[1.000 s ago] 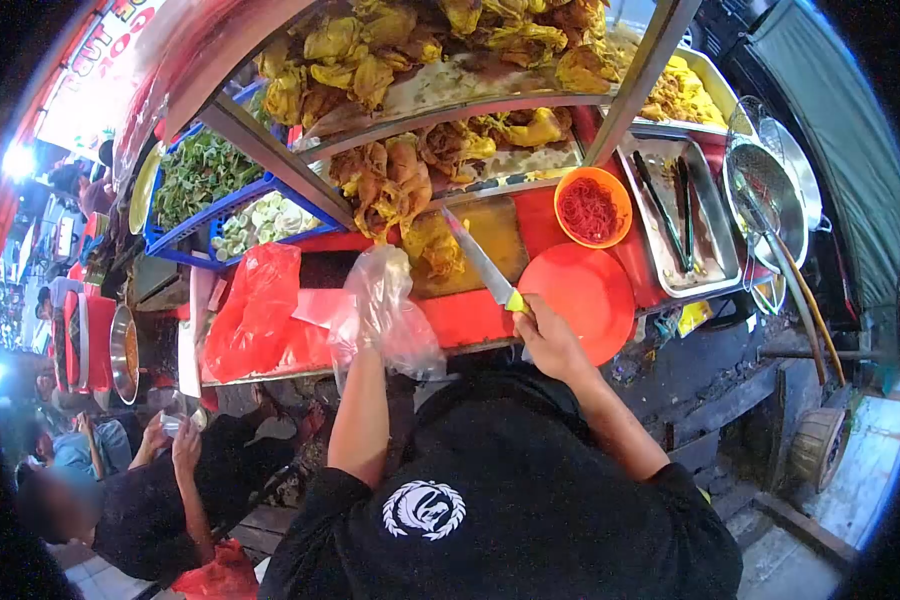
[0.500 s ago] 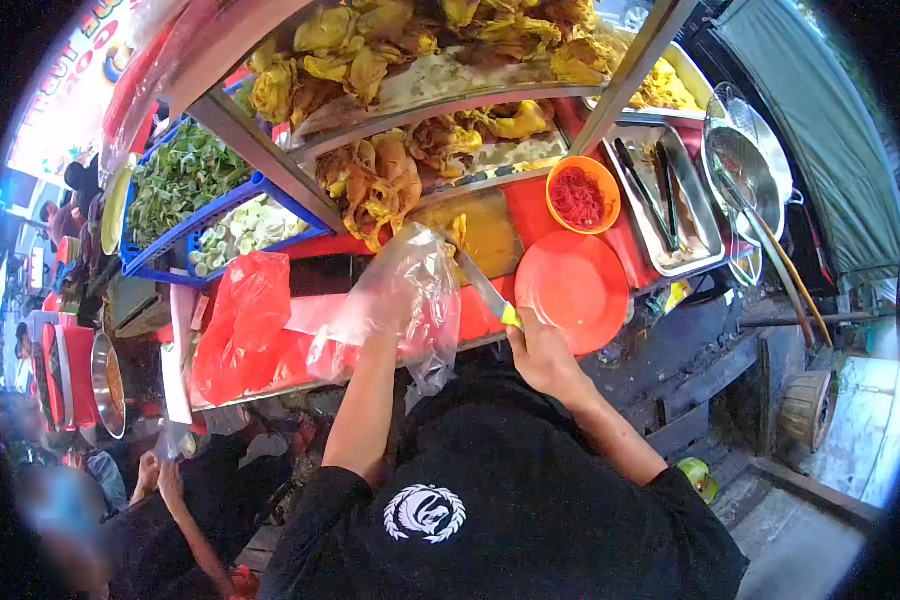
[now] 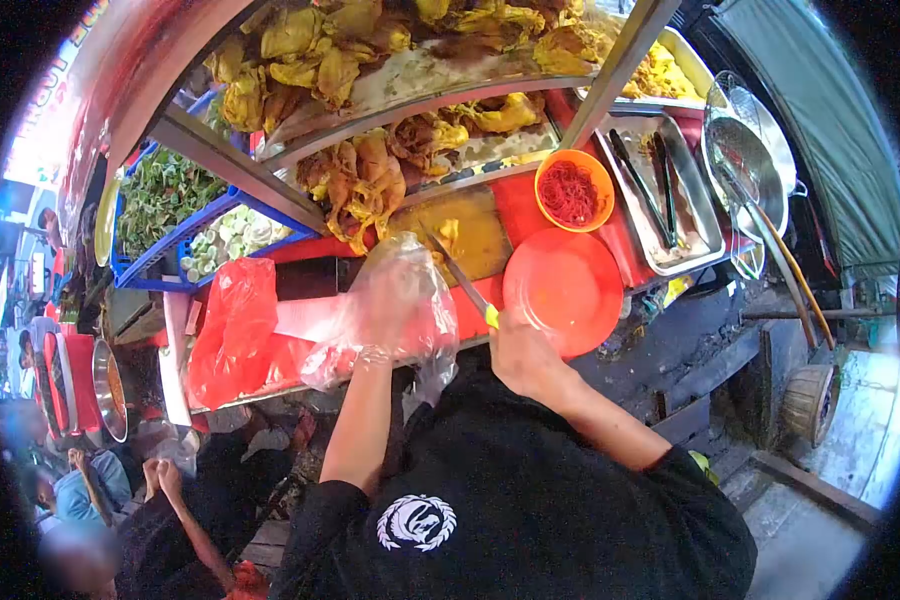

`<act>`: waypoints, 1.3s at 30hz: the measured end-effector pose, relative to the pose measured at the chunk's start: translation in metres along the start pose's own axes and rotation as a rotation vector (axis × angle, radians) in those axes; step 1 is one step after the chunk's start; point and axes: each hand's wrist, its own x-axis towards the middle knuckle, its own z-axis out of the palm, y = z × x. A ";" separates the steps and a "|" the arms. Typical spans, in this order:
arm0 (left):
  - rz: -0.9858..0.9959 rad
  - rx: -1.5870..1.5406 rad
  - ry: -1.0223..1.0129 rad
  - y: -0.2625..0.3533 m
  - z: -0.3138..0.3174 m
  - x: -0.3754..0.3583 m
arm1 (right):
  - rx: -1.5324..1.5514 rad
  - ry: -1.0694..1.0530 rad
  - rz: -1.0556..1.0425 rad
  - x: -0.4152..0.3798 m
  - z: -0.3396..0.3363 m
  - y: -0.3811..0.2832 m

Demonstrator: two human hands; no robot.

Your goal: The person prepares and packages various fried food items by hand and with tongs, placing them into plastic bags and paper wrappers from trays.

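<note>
A clear plastic bag point(image 3: 435, 318) covers my left hand point(image 3: 390, 295), which is blurred and sits at the near left edge of a yellow-stained cutting board point(image 3: 485, 242). My right hand point(image 3: 530, 355) is wrapped around the yellow-green handle of a knife point(image 3: 462, 276). The blade slants up and left over the board, its tip beside a small yellow piece of chicken point(image 3: 449, 233). Just beyond the bag, cooked chickens point(image 3: 370, 185) hang over the shelf edge. A red plate point(image 3: 563, 290) lies right of the knife.
An orange bowl of red shreds point(image 3: 574, 190) and a metal tray with tongs point(image 3: 670, 195) stand to the right. Blue baskets point(image 3: 232, 215) of greens and sliced vegetables are at left, near a red plastic bag point(image 3: 235, 325). Another person's hands point(image 3: 162, 475) show at lower left.
The knife tip has slid farther up and left over the board. My left hand in the bag has drawn back from the chicken piece. The whole view has shifted slightly.
</note>
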 end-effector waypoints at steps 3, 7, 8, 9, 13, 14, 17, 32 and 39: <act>-0.307 -0.525 -0.035 -0.057 0.048 -0.021 | 0.560 -0.338 0.291 0.026 -0.026 0.017; -0.124 -0.102 -0.142 -0.005 0.003 0.003 | 0.784 -0.396 0.254 0.062 -0.037 0.033; -0.124 -0.098 -0.137 -0.005 0.003 0.005 | 0.701 -0.433 0.168 0.059 -0.031 0.033; -0.056 0.033 -0.158 -0.007 0.003 0.007 | 0.617 -0.466 0.083 0.053 -0.022 0.033; 0.128 0.050 -0.009 0.013 -0.002 0.009 | 0.736 -0.491 0.321 0.032 -0.045 0.040; 0.125 0.052 -0.016 0.026 -0.008 0.010 | 0.696 -0.401 0.299 0.032 -0.034 0.033; -0.841 -1.423 0.066 0.032 -0.007 0.006 | 0.487 -0.412 0.018 0.046 0.022 0.024; -0.364 -0.479 -0.078 0.039 0.033 -0.003 | 0.679 -0.273 0.373 0.033 0.020 0.010; -0.365 -0.487 0.031 0.039 0.003 -0.009 | 1.877 -0.722 0.952 0.040 -0.014 0.054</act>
